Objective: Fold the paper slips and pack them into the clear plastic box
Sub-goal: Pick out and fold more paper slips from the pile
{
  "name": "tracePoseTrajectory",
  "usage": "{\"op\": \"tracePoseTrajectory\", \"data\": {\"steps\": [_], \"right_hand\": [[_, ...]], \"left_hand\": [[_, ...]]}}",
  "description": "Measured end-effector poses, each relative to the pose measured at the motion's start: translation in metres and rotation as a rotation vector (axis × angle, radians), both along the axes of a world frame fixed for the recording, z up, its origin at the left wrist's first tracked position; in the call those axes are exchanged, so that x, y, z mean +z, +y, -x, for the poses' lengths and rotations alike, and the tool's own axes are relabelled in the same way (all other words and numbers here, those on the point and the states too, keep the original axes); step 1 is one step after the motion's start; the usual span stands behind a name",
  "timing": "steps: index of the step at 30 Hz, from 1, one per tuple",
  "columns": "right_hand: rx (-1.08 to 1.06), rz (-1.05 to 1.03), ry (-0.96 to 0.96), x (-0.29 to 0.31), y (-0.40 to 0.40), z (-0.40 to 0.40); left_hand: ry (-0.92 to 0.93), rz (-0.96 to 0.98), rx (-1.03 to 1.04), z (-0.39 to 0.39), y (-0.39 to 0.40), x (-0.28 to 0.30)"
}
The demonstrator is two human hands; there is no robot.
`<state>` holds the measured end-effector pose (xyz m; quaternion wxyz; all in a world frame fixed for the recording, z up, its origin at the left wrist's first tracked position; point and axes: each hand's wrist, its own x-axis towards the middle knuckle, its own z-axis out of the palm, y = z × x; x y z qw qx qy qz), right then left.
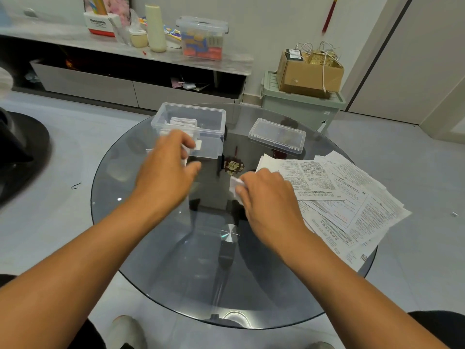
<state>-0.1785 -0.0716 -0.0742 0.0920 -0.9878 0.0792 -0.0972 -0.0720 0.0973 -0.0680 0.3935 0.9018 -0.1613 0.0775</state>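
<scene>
Evidently the packing step is in hand, judging from the head view, the only one given. The left hand [166, 165] hovers at the near wall of the clear plastic box [211, 139], its fingers curled round a small folded slip [185, 153] that shows white between fingertips and thumb. The right hand [266, 195] rests low over the round glass table [151, 248], pinching another folded slip [236, 186] at its left edge; both grips are clenched on paper.

The box stands open at the far left of the table and already holds a row of white folded slips [181, 122] stacked on edge. Its lid [276, 136] lies apart to the right. Unfolded printed sheets [347, 197] fan out at the right, just beside the right hand.

Next, the left slip likely needs lifting over the rim and setting beside the stack, which calls for keeping the fold pressed shut. The paper looks thin, creased and light.
</scene>
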Motion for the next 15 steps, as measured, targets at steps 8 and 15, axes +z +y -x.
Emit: {"op": "tracePoseTrajectory", "data": {"steps": [8, 15], "right_hand": [[0.025, -0.214, 0.127, -0.009, 0.000, 0.000], [0.047, -0.281, 0.119, -0.008, 0.001, 0.000]], "left_hand": [[0.210, -0.102, 0.216, -0.046, 0.031, -0.008], [0.235, -0.114, 0.095, -0.038, 0.023, -0.014]]}}
